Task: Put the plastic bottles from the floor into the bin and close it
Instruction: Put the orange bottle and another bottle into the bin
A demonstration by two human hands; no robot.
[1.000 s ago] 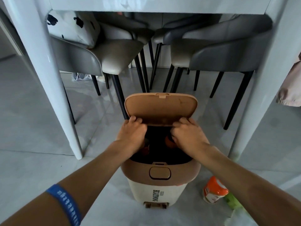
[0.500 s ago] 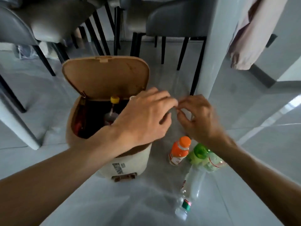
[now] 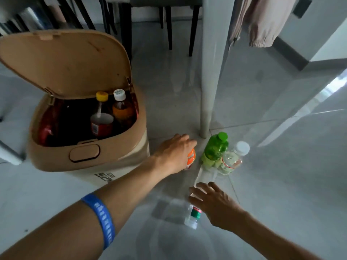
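The tan bin (image 3: pixel 84 156) stands at the left with its lid (image 3: pixel 65 62) raised; several bottles stand inside, one with a yellow cap (image 3: pixel 102 96) and one with a white cap (image 3: pixel 119 94). On the floor to its right, my left hand (image 3: pixel 173 153) wraps over the orange bottle (image 3: pixel 191 158). A green bottle (image 3: pixel 216 149) and a clear white-capped bottle (image 3: pixel 232 158) stand beside it. A clear bottle (image 3: pixel 201 179) lies on the floor, and my right hand (image 3: pixel 214 201) rests on its lower part with fingers spread.
A white table leg (image 3: pixel 212 72) rises just behind the green bottle. Black chair legs (image 3: pixel 169 25) stand further back. Pink clothing (image 3: pixel 262 21) hangs at the upper right. The floor is glossy grey tile.
Both hands left the bin's rim and dropped to the floor at its right. My left hand came down onto the orange bottle, my right onto the lying clear bottle. The view swung right.
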